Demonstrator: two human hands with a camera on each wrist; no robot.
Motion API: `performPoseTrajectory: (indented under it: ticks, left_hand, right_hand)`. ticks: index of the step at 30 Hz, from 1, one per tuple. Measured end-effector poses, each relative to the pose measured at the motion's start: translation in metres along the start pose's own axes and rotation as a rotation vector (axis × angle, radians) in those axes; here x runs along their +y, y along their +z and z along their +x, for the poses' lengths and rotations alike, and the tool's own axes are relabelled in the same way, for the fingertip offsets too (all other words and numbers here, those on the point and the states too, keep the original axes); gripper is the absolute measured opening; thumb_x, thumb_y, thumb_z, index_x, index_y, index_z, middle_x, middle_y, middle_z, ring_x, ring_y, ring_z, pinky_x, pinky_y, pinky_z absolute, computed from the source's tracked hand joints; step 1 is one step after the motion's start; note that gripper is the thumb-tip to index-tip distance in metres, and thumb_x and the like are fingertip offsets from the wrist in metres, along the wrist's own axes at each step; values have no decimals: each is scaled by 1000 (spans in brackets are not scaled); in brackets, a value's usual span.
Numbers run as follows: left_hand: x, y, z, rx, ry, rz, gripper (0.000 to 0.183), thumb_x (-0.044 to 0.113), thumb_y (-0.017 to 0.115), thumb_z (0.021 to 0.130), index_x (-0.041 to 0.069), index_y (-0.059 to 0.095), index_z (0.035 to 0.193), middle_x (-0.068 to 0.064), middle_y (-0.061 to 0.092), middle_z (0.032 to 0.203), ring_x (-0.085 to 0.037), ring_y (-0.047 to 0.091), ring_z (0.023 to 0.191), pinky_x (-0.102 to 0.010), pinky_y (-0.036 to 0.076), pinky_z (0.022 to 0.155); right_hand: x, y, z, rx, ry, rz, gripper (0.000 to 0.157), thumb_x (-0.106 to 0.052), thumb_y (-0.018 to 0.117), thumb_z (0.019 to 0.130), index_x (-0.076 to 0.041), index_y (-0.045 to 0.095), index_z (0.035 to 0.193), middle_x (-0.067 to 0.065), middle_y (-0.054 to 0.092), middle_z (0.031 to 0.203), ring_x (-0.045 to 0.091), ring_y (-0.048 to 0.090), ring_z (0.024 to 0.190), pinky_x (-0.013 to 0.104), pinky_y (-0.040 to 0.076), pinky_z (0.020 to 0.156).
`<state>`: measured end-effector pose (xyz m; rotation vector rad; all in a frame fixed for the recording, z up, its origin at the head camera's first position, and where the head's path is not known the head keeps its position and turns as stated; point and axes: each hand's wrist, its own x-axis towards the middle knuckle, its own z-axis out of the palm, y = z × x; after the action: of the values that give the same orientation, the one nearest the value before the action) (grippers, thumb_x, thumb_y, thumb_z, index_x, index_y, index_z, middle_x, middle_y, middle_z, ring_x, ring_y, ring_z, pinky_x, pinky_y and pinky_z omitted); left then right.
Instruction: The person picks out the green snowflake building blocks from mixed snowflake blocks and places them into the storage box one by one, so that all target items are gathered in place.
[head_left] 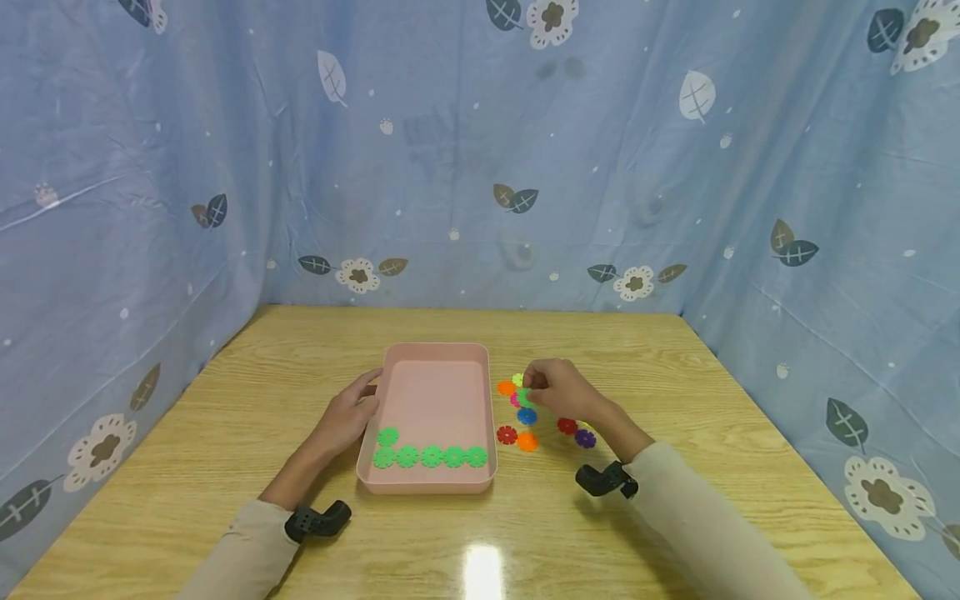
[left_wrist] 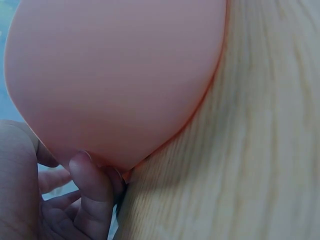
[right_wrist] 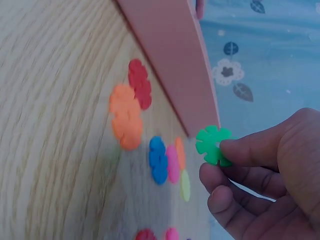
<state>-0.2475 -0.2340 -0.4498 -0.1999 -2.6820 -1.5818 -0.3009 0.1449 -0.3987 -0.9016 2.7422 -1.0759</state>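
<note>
Right hand: my right grip (head_left: 562, 390) pinches one green flower piece (right_wrist: 209, 141) between thumb and fingers, above the tabletop (head_left: 600, 342).
Way to the tray: from that piece, the pink tray (head_left: 435, 400) lies just to my left, its long axis running away from me; my right grip is the nearer to the piece.
Green flower piece: flat, round, bright green, its edge notched into petals.
Loose pieces: near that grip lie a blue piece (head_left: 527, 416), a red piece (head_left: 507, 435) and an orange piece (head_left: 528, 442).
Tray's near end: a row of five green pieces (head_left: 431, 456), with a sixth green piece (head_left: 387, 437) behind the leftmost.
Left hand: my left grip (head_left: 347, 421) holds the tray's left edge.
</note>
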Motion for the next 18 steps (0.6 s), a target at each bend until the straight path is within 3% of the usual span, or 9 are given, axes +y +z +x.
performPoseTrajectory:
  ticks: [11,18]
  left_hand:
    - [0,0,0,3,-4,-1,61,20,39,100,13,29,161,-24,48,150,-42,57,127,-55,47,103]
    - [0,-1,1,-13,-10,-30,62,19,39,99,14,29,161,-25,47,150,-41,59,122,-48,54,92]
  right_hand:
    - [-21,12,14,10,-54,53,5,3,66,90,-1,66,93,2,60,76,15,53,67,26,48,64]
    - [-37,23,21,6,-103,104,6,3,65,91,-2,68,93,3,60,75,13,51,66,26,47,64]
